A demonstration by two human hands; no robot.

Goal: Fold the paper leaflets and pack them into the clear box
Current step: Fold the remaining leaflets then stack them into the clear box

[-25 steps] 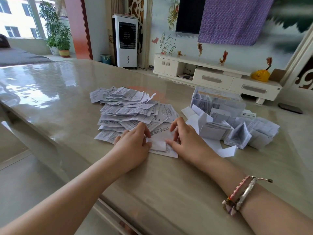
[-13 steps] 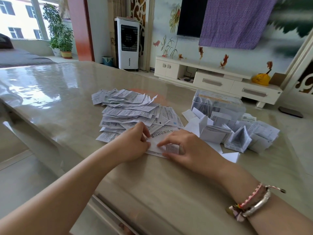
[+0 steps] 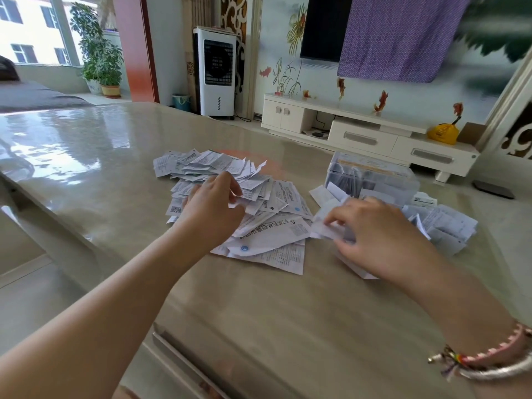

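From the head view, the step in hand looks like a handover: one folded piece goes to the finished side while the next flat sheet is picked. To do it well, the right hand (image 3: 371, 234) should set its folded leaflet (image 3: 326, 230) down squarely on the folded heap (image 3: 443, 226) or straight into the clear box (image 3: 374, 180), creases kept flat. The left hand (image 3: 211, 208) should lift only one sheet from the loose pile (image 3: 230, 180), peeling by a corner so the rest do not slide.

The right hand pinches the folded leaflet between thumb and fingers, though motion blur makes the exact grip a little uncertain. The left hand hovers over the loose pile with fingers bent toward a sheet; whether it grips one I cannot tell.

On the worktop (image 3: 259, 326), the loose pile spreads mid-surface under and beyond the left hand. The clear box stands toward the far right edge, just beyond the right hand, with the folded heap beside it.
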